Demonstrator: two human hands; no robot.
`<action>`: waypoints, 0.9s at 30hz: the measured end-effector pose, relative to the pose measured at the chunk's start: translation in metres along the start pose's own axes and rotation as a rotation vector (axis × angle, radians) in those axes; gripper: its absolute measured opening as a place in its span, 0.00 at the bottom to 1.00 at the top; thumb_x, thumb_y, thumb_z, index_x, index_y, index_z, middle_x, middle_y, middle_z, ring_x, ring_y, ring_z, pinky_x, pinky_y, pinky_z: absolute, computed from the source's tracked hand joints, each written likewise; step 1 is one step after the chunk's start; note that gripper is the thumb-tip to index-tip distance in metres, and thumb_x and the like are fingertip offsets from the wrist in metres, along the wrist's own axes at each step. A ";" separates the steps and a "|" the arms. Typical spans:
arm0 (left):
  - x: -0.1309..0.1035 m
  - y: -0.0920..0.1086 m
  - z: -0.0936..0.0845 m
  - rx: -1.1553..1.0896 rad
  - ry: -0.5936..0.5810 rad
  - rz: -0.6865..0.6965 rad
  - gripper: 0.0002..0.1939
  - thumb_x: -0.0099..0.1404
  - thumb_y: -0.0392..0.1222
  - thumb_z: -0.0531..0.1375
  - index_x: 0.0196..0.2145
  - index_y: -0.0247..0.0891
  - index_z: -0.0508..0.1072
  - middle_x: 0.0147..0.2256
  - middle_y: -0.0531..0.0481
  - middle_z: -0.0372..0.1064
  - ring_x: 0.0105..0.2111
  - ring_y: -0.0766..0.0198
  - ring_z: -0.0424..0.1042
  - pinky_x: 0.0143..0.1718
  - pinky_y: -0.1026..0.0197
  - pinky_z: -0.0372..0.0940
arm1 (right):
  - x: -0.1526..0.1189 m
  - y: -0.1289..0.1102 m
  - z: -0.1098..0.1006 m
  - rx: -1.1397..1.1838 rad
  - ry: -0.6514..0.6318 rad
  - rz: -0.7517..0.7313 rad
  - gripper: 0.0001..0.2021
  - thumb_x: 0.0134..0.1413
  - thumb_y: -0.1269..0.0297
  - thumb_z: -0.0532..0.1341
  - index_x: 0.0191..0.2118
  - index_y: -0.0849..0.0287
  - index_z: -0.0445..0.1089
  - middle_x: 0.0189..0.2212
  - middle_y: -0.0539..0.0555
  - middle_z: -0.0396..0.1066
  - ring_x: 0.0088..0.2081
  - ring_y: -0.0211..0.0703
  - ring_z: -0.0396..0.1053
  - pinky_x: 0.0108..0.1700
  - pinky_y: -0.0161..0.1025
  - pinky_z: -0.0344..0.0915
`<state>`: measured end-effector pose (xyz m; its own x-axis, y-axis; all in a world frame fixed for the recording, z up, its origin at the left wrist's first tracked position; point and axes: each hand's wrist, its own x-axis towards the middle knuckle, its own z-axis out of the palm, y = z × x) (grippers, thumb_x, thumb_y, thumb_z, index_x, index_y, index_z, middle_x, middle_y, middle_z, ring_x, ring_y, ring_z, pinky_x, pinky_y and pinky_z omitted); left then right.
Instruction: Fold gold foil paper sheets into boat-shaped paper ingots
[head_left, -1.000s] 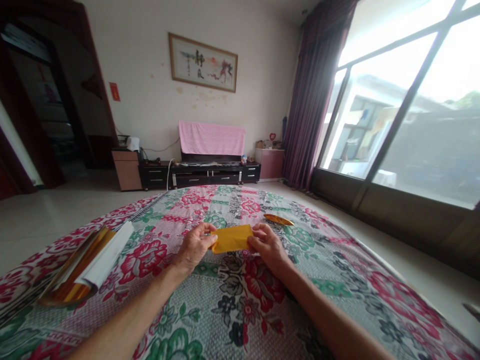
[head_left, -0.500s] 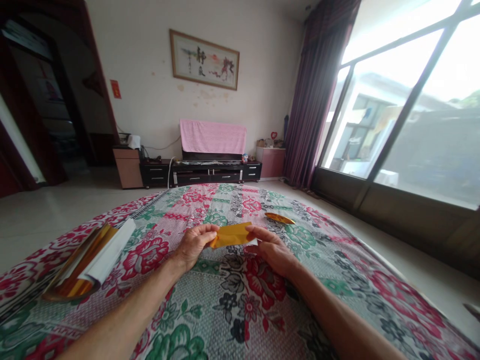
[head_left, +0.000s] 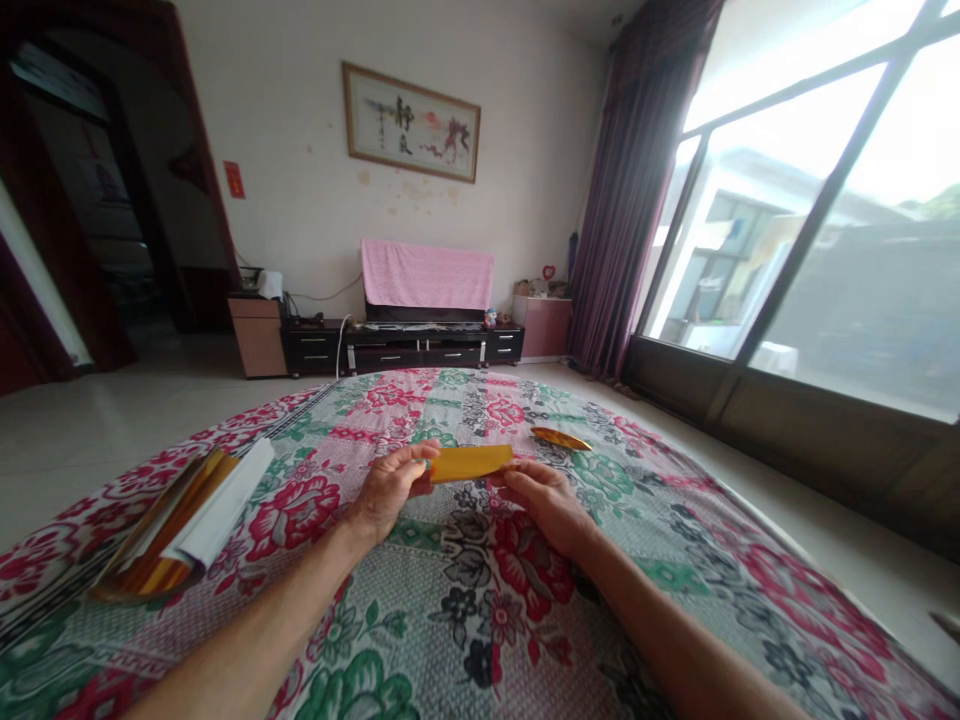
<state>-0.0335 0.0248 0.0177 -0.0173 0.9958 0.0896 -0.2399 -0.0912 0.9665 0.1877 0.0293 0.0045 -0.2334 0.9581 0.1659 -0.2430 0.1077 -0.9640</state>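
Observation:
A folded strip of yellow-gold paper (head_left: 471, 462) is stretched between my two hands above the flowered tablecloth (head_left: 360, 590). My left hand (head_left: 390, 490) pinches its left end between thumb and fingers. At the other end, my right hand (head_left: 546, 497) grips the lower right corner, fingers curled. Beyond my right hand lies a slim, pointed gold paper piece (head_left: 561, 438) on the cloth. To the left of my left arm rests a bent stack of gold and white paper sheets (head_left: 180, 525).
The round table's edge curves across ahead and down the right side. Farther off stand a low black cabinet (head_left: 416, 350) and a screen under a pink cloth (head_left: 427, 273). Large windows (head_left: 810, 220) and a purple curtain (head_left: 611, 210) are at the right.
The yellow-gold strip looks narrower and more level. The white underside that showed by my right fingers is no longer visible. My left fingers have lifted slightly at its left end.

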 end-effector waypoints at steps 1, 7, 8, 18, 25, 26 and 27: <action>0.000 0.000 0.000 0.011 -0.016 0.018 0.11 0.46 0.39 0.60 0.30 0.34 0.73 0.51 0.45 0.64 0.30 0.66 0.71 0.29 0.65 0.64 | 0.001 0.001 -0.001 0.009 0.018 -0.005 0.11 0.43 0.60 0.66 0.34 0.60 0.75 0.34 0.55 0.75 0.37 0.41 0.70 0.42 0.38 0.64; 0.000 0.001 0.004 0.121 -0.071 0.153 0.15 0.43 0.34 0.61 0.33 0.35 0.74 0.55 0.43 0.59 0.34 0.63 0.72 0.38 0.61 0.65 | 0.003 0.002 -0.002 0.073 0.077 0.007 0.11 0.41 0.60 0.67 0.33 0.59 0.75 0.33 0.55 0.75 0.35 0.40 0.70 0.41 0.37 0.65; 0.000 0.001 0.005 0.132 -0.073 0.160 0.15 0.43 0.34 0.62 0.33 0.34 0.74 0.56 0.43 0.58 0.35 0.63 0.72 0.39 0.60 0.65 | 0.003 0.003 -0.002 0.074 0.078 0.004 0.11 0.41 0.60 0.67 0.33 0.59 0.75 0.33 0.55 0.75 0.35 0.40 0.70 0.41 0.37 0.65; -0.003 0.003 0.005 0.040 -0.047 0.040 0.14 0.44 0.44 0.66 0.29 0.32 0.74 0.53 0.42 0.62 0.38 0.61 0.70 0.35 0.63 0.64 | 0.001 -0.001 0.001 0.033 0.056 -0.007 0.13 0.42 0.59 0.66 0.35 0.61 0.74 0.36 0.56 0.74 0.36 0.41 0.71 0.40 0.37 0.66; 0.003 -0.004 0.002 0.015 0.018 0.055 0.13 0.45 0.43 0.66 0.28 0.32 0.74 0.46 0.45 0.69 0.35 0.65 0.69 0.33 0.65 0.64 | -0.002 -0.003 0.005 -0.090 0.022 -0.038 0.10 0.43 0.59 0.66 0.32 0.59 0.74 0.31 0.53 0.74 0.33 0.40 0.69 0.37 0.36 0.65; 0.003 -0.004 0.002 0.027 0.027 0.055 0.13 0.45 0.43 0.65 0.27 0.32 0.74 0.41 0.45 0.71 0.33 0.65 0.69 0.32 0.65 0.64 | -0.002 -0.002 0.005 -0.095 0.015 -0.038 0.10 0.43 0.59 0.65 0.32 0.59 0.74 0.30 0.52 0.74 0.33 0.40 0.69 0.37 0.36 0.65; 0.003 -0.005 0.002 0.044 0.035 0.055 0.12 0.45 0.43 0.65 0.27 0.32 0.73 0.35 0.46 0.73 0.31 0.65 0.69 0.30 0.65 0.63 | -0.002 -0.002 0.005 -0.092 0.011 -0.036 0.10 0.43 0.59 0.65 0.32 0.59 0.74 0.30 0.52 0.73 0.32 0.40 0.69 0.37 0.36 0.65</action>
<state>-0.0305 0.0282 0.0141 -0.0635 0.9889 0.1347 -0.1944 -0.1446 0.9702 0.1840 0.0261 0.0071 -0.2160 0.9559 0.1991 -0.1633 0.1657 -0.9726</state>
